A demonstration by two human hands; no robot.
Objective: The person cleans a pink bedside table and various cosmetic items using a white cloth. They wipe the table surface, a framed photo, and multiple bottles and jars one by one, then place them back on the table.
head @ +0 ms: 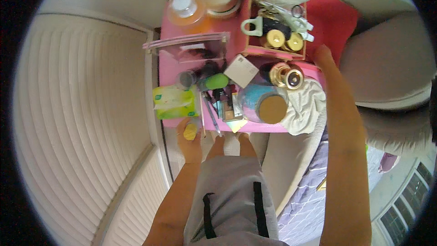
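Observation:
My left hand is at the near left edge of the pink tabletop, its fingers wrapped around a small container with a yellow lid. Just beyond it lies a green and yellow soft pack, which looks like wipes. On the far right, my right hand is beside an open box with a pinkish rim, over the red surface. Its fingers are blurred and partly hidden, so whether they grip anything is unclear. Inside the box are gold-capped bottles and a pale green handled item.
A brown-lidded clear jar, crumpled white cloth, gold-topped bottle, square white packet and several pens crowd the tabletop. Behind stands a white-capped bottle. A slatted panel borders the left; a cushioned seat, the right.

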